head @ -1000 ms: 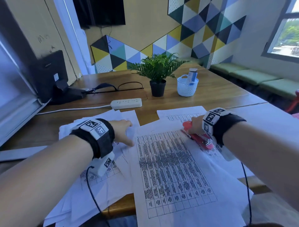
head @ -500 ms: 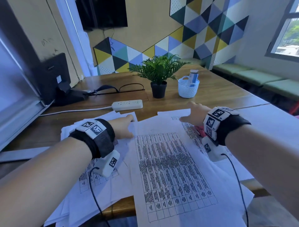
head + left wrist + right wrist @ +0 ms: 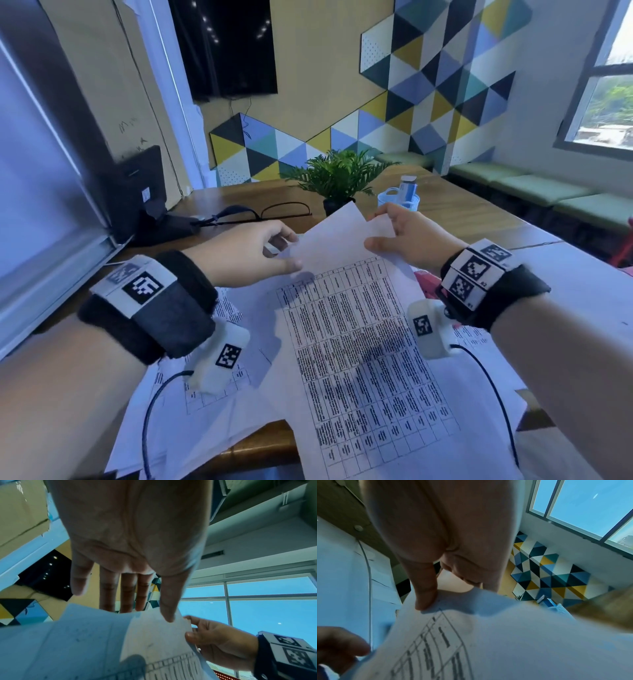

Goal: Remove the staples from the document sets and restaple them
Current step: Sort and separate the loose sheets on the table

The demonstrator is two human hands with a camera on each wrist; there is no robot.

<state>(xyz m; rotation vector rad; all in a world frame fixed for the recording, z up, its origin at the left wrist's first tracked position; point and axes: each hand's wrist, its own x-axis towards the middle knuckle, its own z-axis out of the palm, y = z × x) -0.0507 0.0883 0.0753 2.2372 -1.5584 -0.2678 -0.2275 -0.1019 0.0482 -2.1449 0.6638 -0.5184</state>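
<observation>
White paper fills the centre of the head view: a document (image 3: 359, 342) printed with a dense table, its far end lifted off the desk (image 3: 462, 209) and held between both hands. The left hand (image 3: 246, 253) pinches the upper-left edge of the raised sheet, thumb on the near face and fingers behind it; the left wrist view shows the thumb (image 3: 169, 607) pressed on the paper with the other fingers straight behind the edge. The right hand (image 3: 407, 236) pinches the upper-right edge in the same way, and the right wrist view shows its thumb (image 3: 426, 595) flat on the sheet just above the table's top border, the fingers curled behind. So each grip is closed on the paper, one at each side of the top margin. The top corner of the sheet points up toward the middle of the frame.

Below the hands, the document's near end lies over more printed sheets (image 3: 219, 387) spread across the desk toward the lower left and lower right. A red object (image 3: 428, 284) peeks out under the right wrist; what it is cannot be told here. Behind the raised corner, at centre frame, stand a potted plant (image 3: 339, 174) and a white basket (image 3: 390, 198), close together. A black cable (image 3: 284, 209) loops on the desk to their left.
</observation>
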